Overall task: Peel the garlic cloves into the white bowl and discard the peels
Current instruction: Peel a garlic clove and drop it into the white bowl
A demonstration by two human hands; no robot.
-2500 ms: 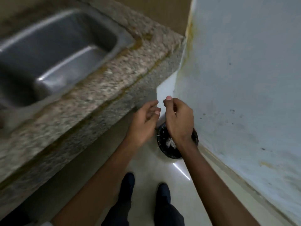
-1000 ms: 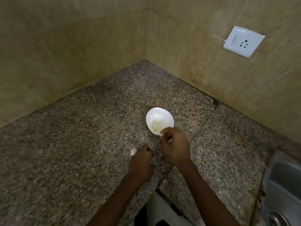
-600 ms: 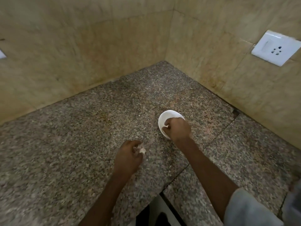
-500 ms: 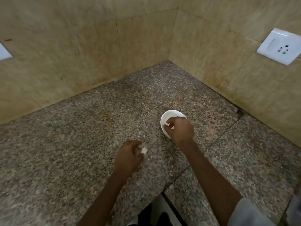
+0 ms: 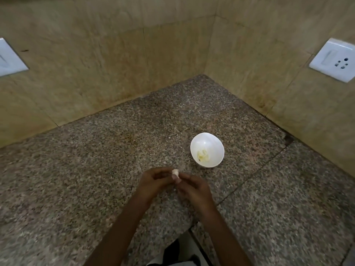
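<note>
A small white bowl (image 5: pixel 207 149) stands on the granite counter (image 5: pixel 96 169) and holds a few pale peeled garlic pieces (image 5: pixel 203 155). In front of it and to its left, my left hand (image 5: pixel 153 182) and my right hand (image 5: pixel 193 187) meet above the counter. Between their fingertips they pinch one whitish garlic clove (image 5: pixel 175 172). Both hands have their fingers curled toward the clove. The lower part of the clove is hidden by my fingers.
The counter fills a corner between two beige tiled walls. A white socket plate (image 5: pixel 334 60) is on the right wall and another white plate (image 5: pixel 9 60) on the left wall. A seam (image 5: pixel 249 181) crosses the counter on the right.
My right hand has left the bowl and come back to meet my left hand at the clove. The left hand lifted the clove off the counter. Earlier I stood over a bin on the floor.
</note>
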